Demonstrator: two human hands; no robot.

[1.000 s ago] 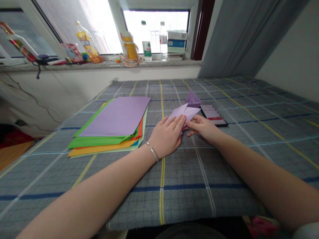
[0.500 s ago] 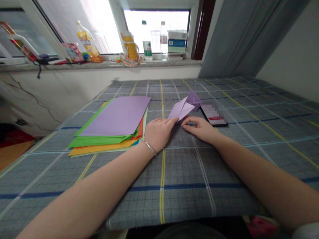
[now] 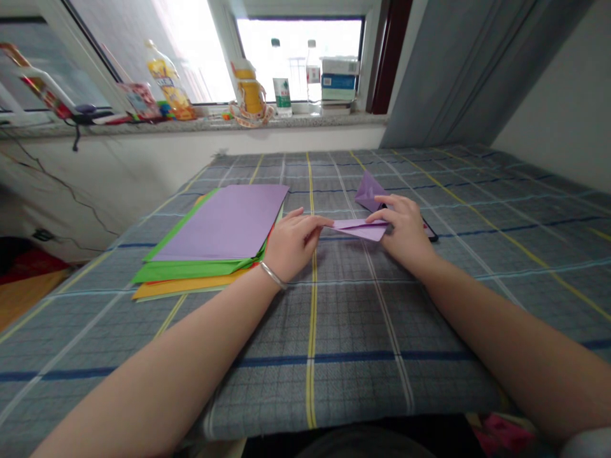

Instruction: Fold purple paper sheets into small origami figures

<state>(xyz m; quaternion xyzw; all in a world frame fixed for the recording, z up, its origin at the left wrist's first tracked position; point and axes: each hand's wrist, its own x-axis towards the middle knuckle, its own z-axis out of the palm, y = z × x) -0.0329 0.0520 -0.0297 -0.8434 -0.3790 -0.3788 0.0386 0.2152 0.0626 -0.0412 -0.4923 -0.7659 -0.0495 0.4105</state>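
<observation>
A folded piece of purple paper (image 3: 359, 230) stretches between my two hands, just above the checked cloth (image 3: 353, 318). My left hand (image 3: 294, 242), with a silver bangle at the wrist, pinches its left end between thumb and fingers. At the other end my right hand (image 3: 405, 228) grips the paper, with thumb beneath and fingers on top. Behind my right hand stands another folded purple paper shape (image 3: 367, 191), pointed at the top. A phone (image 3: 430, 230) lies mostly hidden behind that hand.
Left of my hands lies a stack of coloured paper (image 3: 219, 222), purple on top, with green and orange edges below. Bottles, a yellow flask (image 3: 251, 92) and boxes (image 3: 338, 79) line the windowsill (image 3: 200, 125) beyond the table.
The folded paper has turned and flattened into a narrow strip. My right hand has moved up and right to grip its right end, covering much of the phone. My left hand has shifted slightly left.
</observation>
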